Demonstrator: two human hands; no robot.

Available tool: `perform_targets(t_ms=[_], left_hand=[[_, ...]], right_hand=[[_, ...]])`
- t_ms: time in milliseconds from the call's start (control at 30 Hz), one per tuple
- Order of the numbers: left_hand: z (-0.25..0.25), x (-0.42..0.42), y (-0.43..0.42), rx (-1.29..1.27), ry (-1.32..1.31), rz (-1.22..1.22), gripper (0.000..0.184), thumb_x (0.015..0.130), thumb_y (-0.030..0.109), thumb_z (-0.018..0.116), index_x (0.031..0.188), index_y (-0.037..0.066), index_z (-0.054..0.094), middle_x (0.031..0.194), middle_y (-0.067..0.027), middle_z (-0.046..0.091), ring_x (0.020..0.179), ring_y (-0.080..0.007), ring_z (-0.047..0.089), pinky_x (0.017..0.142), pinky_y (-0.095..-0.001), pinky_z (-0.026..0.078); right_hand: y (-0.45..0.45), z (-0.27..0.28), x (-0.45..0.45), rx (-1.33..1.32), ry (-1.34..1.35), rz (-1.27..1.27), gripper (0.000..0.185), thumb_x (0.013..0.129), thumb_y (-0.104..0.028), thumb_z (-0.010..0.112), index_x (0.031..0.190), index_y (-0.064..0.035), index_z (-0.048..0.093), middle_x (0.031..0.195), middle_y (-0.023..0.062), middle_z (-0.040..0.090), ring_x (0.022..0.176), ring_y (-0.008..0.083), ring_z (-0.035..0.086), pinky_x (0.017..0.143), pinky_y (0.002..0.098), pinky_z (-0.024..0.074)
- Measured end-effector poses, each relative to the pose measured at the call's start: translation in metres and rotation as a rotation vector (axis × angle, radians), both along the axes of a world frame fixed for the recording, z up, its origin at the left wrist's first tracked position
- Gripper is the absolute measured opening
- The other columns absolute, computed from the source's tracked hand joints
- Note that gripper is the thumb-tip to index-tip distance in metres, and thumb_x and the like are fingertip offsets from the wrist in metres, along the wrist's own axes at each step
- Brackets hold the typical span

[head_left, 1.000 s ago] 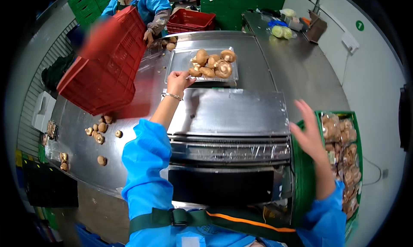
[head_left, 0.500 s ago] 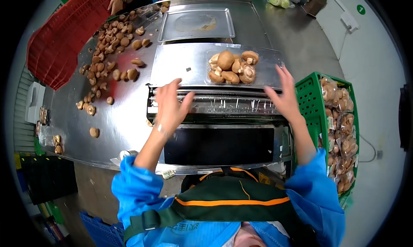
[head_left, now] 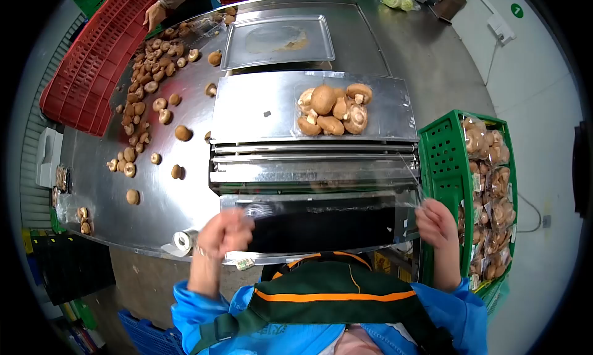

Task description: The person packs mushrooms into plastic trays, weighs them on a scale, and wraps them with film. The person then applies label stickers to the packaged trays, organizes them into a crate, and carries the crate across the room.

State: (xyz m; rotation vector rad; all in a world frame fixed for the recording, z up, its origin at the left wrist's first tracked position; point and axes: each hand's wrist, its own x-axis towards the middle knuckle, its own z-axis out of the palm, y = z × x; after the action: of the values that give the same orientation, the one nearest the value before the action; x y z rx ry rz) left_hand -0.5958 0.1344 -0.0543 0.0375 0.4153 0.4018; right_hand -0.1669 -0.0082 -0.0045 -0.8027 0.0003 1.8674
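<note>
Two hands hold clear film [head_left: 265,208] stretched over the black plate [head_left: 318,226]. Taking that plate as the dial's centre, the left hand [head_left: 227,232], at nine o'clock, is clenched in a blurred fist, seemingly around the film's corner, while the right hand [head_left: 437,222], at three, pinches the opposite corner between thumb and fingers. The clustered mushrooms [head_left: 338,109] sit at twelve on the steel top [head_left: 247,111], beyond the rollers [head_left: 312,158]. Pulling works best with both hands level and matched in pace toward six; near nine the edge looks puckered, so a slight outward tug there should flatten it.
</note>
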Motion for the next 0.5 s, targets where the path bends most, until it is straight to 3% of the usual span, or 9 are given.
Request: perform_targets(t_ms=[67,100,200,267,333,367,400,467,500], left_hand=[[0.040,0.026,0.005,0.599,-0.283,0.120,0.031,0.090,0.031,0.041,0.070,0.010,0.051,0.060,0.0003,0.047,0.043,-0.0093,0.035,0.039,-0.0256,0.035],[0.059,0.041,0.031,0.686,-0.368,0.260,0.030,0.091,0.031,0.039,0.076,0.009,0.054,0.072,-0.0040,0.050,0.061,-0.0139,0.041,0.055,-0.0294,0.036],[0.122,0.098,0.120,0.742,-0.136,0.815,0.026,0.091,0.016,0.040,0.104,-0.002,0.056,0.110,-0.0157,0.057,0.108,-0.0240,0.052,0.099,-0.0353,0.036],[0.094,0.135,0.213,1.379,0.238,0.839,0.030,0.089,0.012,0.034,0.101,0.003,0.060,0.098,-0.0136,0.063,0.104,-0.0278,0.055,0.092,-0.0368,0.040],[0.018,0.165,0.275,1.905,1.122,0.590,0.029,0.086,0.007,0.035,0.105,0.005,0.057,0.092,-0.0168,0.062,0.084,-0.0316,0.060,0.075,-0.0375,0.048],[-0.029,0.177,0.291,2.227,1.133,0.286,0.028,0.087,0.010,0.034,0.103,0.008,0.057,0.094,-0.0185,0.060,0.080,-0.0338,0.059,0.072,-0.0383,0.049],[-0.035,0.178,0.269,2.053,0.993,0.181,0.028,0.088,0.018,0.032,0.099,0.011,0.058,0.098,-0.0170,0.060,0.085,-0.0336,0.059,0.077,-0.0383,0.047],[-0.026,0.170,0.228,1.727,0.805,-0.040,0.033,0.090,0.027,0.036,0.099,0.005,0.059,0.109,-0.0191,0.057,0.101,-0.0323,0.053,0.092,-0.0339,0.039],[-0.049,0.168,0.227,1.547,0.703,-0.158,0.041,0.091,0.035,0.037,0.108,0.006,0.061,0.109,-0.0095,0.058,0.104,-0.0178,0.052,0.090,-0.0264,0.039]], right_hand=[[0.008,0.024,0.010,0.251,0.366,0.078,0.019,0.088,-0.013,0.048,0.070,-0.0053,0.048,0.068,0.0053,0.048,0.057,0.0115,0.040,0.056,0.0279,0.0258],[0.034,0.044,0.019,0.476,0.344,0.031,0.015,0.088,-0.012,0.048,0.075,-0.0032,0.050,0.076,0.0083,0.051,0.067,0.0145,0.043,0.068,0.0315,0.0259],[0.170,0.099,0.006,0.823,-0.251,-0.534,0.018,0.087,-0.009,0.045,0.091,0.0031,0.058,0.101,0.0172,0.061,0.096,0.0235,0.055,0.106,0.0425,0.0263],[0.269,0.088,0.015,0.932,-0.308,-0.403,0.021,0.085,-0.008,0.047,0.096,0.0057,0.058,0.112,0.0194,0.055,0.105,0.0277,0.051,0.101,0.0369,0.0323],[0.330,0.019,0.010,0.862,-1.547,-0.238,0.021,0.083,-0.017,0.050,0.084,-0.0008,0.064,0.104,0.0135,0.062,0.106,0.0216,0.053,0.093,0.0303,0.0375],[0.333,-0.009,0.001,0.622,-1.469,0.095,0.024,0.082,-0.023,0.053,0.083,-0.0025,0.066,0.099,0.0114,0.064,0.103,0.0194,0.055,0.091,0.0298,0.0380],[0.323,-0.014,-0.008,0.668,-1.654,0.454,0.029,0.082,-0.028,0.053,0.086,-0.0024,0.066,0.098,0.0109,0.064,0.101,0.0205,0.054,0.091,0.0305,0.0385],[0.304,-0.030,-0.010,0.233,-1.449,0.571,0.030,0.085,-0.028,0.052,0.095,-0.0035,0.066,0.098,0.0102,0.064,0.101,0.0182,0.054,0.091,0.0295,0.0387],[0.288,-0.043,0.007,0.674,-1.328,0.609,0.034,0.085,-0.034,0.054,0.096,-0.0037,0.066,0.101,0.0071,0.063,0.096,0.0135,0.056,0.087,0.0250,0.0411]])
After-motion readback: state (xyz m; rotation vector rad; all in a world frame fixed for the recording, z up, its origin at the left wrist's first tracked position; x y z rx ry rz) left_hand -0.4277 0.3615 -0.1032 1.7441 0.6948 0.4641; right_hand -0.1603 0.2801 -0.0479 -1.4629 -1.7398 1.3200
